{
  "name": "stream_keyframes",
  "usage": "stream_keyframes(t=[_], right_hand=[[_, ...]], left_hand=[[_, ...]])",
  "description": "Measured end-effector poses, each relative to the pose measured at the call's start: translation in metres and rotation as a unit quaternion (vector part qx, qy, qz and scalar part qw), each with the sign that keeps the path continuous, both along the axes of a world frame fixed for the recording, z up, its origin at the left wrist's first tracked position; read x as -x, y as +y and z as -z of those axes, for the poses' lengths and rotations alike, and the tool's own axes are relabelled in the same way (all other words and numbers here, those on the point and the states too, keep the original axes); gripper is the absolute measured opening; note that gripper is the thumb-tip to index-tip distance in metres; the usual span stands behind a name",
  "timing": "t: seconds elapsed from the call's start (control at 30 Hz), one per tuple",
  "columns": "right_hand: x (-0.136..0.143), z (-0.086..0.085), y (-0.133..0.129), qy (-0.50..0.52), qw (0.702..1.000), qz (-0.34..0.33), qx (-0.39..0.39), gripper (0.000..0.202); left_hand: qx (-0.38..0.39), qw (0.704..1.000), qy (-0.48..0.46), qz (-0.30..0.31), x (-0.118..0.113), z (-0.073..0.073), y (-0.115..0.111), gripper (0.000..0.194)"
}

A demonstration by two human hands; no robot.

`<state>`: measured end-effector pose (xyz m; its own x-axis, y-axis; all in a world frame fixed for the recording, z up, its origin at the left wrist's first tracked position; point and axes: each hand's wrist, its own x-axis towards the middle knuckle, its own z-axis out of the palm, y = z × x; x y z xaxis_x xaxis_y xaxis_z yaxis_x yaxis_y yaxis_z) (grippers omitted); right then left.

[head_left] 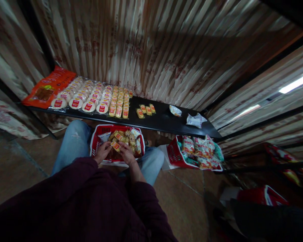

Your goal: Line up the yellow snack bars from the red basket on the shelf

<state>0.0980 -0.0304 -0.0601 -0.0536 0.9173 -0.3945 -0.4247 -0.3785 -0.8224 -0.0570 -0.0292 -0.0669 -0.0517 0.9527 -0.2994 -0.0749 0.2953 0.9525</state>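
- Red plastic basket [96, 139] rests on your lap, between your knees in pale jeans, just below the front edge of the black shelf [164, 121].
- Your left hand [102, 151] sits at the basket's near left side, fingers curled toward a small yellow packet [115, 145]; whether they are pressed onto it cannot be told.
- Your right hand [126, 154] lies just beside the left, its fingers bent and touching the same packet from the right; how firmly it grips cannot be told.
- Inside the basket lies a heap of further yellow packets [127, 136].
- On the shelf, from left: an orange bag [49, 87], rows of round wrapped cakes [83, 95], then rows of yellow bars [120, 104].
- Three loose yellow bars [145, 110] lie apart from those rows, nearer the shelf's middle.
- Two white wrappers [196, 120] lie toward the shelf's right end.
- A second red basket [174, 156], filled with snack bags [200, 149], stands on the floor under the shelf's right end.
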Motion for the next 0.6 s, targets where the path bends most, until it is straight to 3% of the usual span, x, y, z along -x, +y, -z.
stream_keyframes(t=[0.2,0.43,0.6], right_hand=[[0.001,0.001,0.0,0.006,1.0,-0.023,0.005,0.029],[-0.001,0.007,0.001,0.01,0.998,0.035,0.042,0.035],[-0.003,0.013,0.0,0.002,0.999,-0.019,0.047,0.036]], left_hand=[[0.027,0.999,-0.017,-0.016,0.004,0.003,0.003,0.027],[0.056,0.996,-0.056,-0.039,0.005,0.007,0.003,0.028],[0.066,0.992,-0.093,-0.061,0.008,0.004,0.002,0.028]])
